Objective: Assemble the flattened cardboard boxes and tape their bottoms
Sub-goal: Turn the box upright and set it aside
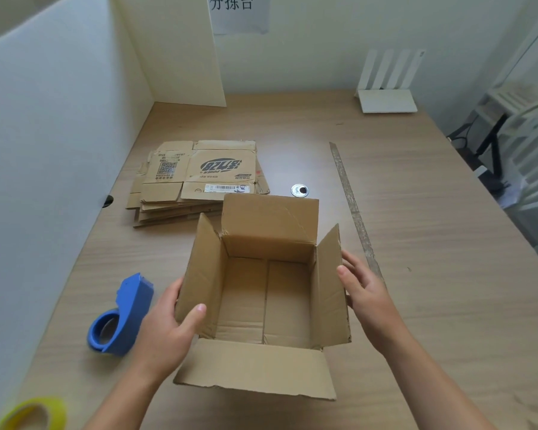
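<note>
An assembled cardboard box [266, 293] stands upright on the table with its top flaps spread open and its bottom flaps closed inside. My left hand [165, 330] grips the left flap, thumb over its inner face. My right hand [365, 293] lies against the outside of the right flap with its fingers fairly straight. A stack of flattened cardboard boxes [196, 178] lies behind the box to the left. A blue tape dispenser [120, 318] sits just left of my left hand. A yellow tape roll [33, 414] lies at the near left corner.
The wooden table [432, 243] has a long strip [354, 209] running along it to the right of the box and a round metal grommet [299, 190] behind the box. A white router [387, 88] stands at the back right. White partitions [44, 150] wall the left side.
</note>
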A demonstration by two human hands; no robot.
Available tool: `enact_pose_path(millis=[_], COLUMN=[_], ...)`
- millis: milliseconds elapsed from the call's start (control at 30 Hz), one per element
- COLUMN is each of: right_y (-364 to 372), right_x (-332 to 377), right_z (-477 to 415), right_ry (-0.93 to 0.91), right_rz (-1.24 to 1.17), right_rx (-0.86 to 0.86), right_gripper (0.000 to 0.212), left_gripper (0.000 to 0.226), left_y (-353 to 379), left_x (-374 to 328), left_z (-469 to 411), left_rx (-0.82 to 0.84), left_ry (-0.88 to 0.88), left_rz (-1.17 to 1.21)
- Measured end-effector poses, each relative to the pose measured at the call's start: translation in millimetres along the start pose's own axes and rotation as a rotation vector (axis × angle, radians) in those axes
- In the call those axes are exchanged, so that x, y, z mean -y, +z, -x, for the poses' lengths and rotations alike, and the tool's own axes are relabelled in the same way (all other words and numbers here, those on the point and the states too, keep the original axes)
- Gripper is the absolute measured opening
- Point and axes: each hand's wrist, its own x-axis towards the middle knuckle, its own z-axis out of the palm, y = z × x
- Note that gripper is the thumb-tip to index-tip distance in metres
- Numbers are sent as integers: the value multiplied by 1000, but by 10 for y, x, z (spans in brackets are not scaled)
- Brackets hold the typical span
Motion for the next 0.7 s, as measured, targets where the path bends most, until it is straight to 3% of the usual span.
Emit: enact_pose_path(millis=[200,400,533,700], right_y=[-104,-111,-60,-7], right_x=[-22,57,160,282], right_z=[-23,-394,-798,-1083], right_ry=[37,97,192,369], right_rz=[-76,-107,-120,-227], right_rx=[-113,-86,-23,67], right_gripper=[25,20,45,61], left_gripper=[47,105,132,133], left_y=[-113,-156,-181,-149], left_x=[112,220,231,144], left_z=[113,274,354,409], left_rx=[37,181,271,296], left_ry=[-83,-18,44,142], left_rz=[169,149,10,-135])
